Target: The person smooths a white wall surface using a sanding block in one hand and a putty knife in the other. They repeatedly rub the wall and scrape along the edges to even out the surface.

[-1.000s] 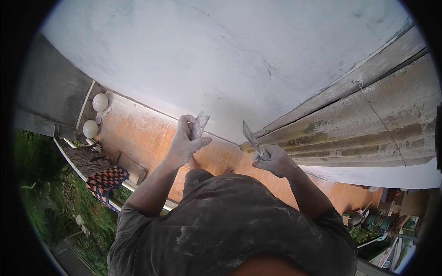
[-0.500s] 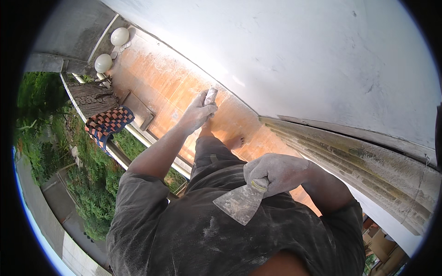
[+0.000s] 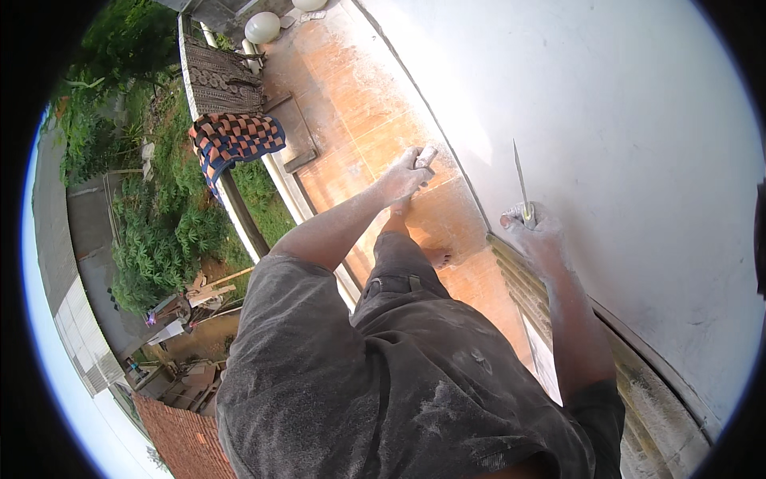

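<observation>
My right hand (image 3: 542,239), coated in white dust, is closed around the handle of a putty knife (image 3: 521,177). Its blade shows nearly edge-on, pointing up in front of the white wall (image 3: 638,160); I cannot tell whether it touches the wall. Fingers of my dusty left hand (image 3: 397,182) wrap a short whitish, powder-covered piece (image 3: 428,157), whose exact kind does not show. That hand hangs over the orange tiled floor (image 3: 343,104), left of the wall's foot.
A railing (image 3: 243,209) runs along the left, with a checkered cloth (image 3: 231,144) and a grey-brown woven mat (image 3: 223,80) on it. Pale round objects (image 3: 262,28) sit at the far end. Weathered ledge-like strips (image 3: 519,279) line the wall's lower edge.
My right hand with the putty knife has swung from before my shirt out to the wall, turning the blade edge-on. The left hand still holds its piece. The whole view has shifted.
</observation>
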Motion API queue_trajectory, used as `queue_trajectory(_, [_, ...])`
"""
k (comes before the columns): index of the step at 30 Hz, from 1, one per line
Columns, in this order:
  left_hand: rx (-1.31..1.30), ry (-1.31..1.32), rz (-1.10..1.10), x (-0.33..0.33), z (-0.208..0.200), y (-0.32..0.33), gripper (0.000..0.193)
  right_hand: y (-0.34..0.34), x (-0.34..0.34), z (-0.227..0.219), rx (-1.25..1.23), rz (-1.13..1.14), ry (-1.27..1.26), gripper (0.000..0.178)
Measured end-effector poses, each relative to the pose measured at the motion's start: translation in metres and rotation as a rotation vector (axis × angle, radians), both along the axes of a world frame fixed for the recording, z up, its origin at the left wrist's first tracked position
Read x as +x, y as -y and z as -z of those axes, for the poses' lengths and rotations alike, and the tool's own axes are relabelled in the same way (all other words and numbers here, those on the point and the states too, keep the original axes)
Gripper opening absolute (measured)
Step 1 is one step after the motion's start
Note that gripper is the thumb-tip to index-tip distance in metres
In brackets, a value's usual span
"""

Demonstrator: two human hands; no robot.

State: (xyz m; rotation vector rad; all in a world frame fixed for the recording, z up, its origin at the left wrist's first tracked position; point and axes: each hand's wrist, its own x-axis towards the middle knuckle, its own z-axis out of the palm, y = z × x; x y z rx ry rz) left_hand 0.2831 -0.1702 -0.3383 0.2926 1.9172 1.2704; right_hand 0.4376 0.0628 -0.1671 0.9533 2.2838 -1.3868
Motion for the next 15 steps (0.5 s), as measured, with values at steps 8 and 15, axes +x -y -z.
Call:
queue_trajectory(8, [-0.47, 0.014, 0.017, 0.002, 0.086, 0.113, 0.037, 0.001, 0.042, -0.046, 0.029, -0.199, 0.181, 0.034])
queue_trajectory(15, [-0.177, 0.099, 0.108, 0.032, 0.136, 0.062, 0.04, -0.035, 0.123, -0.058, 0.121, 0.089, 0.358, 0.017])
